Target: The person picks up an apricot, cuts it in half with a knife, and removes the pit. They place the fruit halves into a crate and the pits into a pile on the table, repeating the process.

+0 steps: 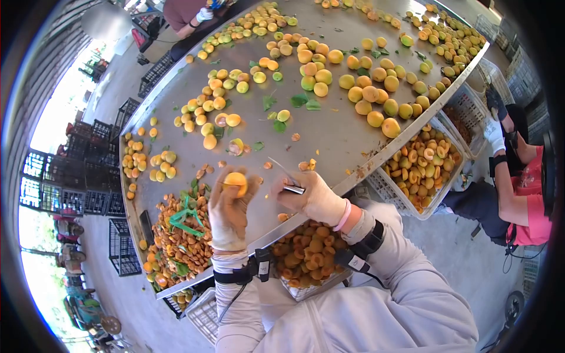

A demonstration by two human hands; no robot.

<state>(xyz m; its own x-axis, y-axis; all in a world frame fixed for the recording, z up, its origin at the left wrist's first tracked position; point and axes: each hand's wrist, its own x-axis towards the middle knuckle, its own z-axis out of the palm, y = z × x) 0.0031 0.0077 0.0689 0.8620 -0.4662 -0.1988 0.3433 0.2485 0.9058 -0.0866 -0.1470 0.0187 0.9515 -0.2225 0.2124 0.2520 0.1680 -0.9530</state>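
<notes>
My left hand (231, 206), in a pale glove, grips a yellow-orange apricot (235, 181) between thumb and fingers. In my gloved right hand (315, 200) is a small knife (292, 187), its thin blade pointing up and left over the metal table (253, 170), apart from the fruit. Small pieces of apricot lie on the metal around my hands. Left of my left hand is a heap of brown pits and scraps (182, 238) with a green ribbon on it. Below the table edge, between my forearms, a crate of halved apricots (309, 253) stands in front of me.
Whole apricots (374, 94) and loose leaves (300, 100) are spread over the table. A white crate of halves (424, 165) stands at the right edge, close to a co-worker (524, 194). Another person (185, 15) is at the far side. Black crates (82, 170) are stacked at left.
</notes>
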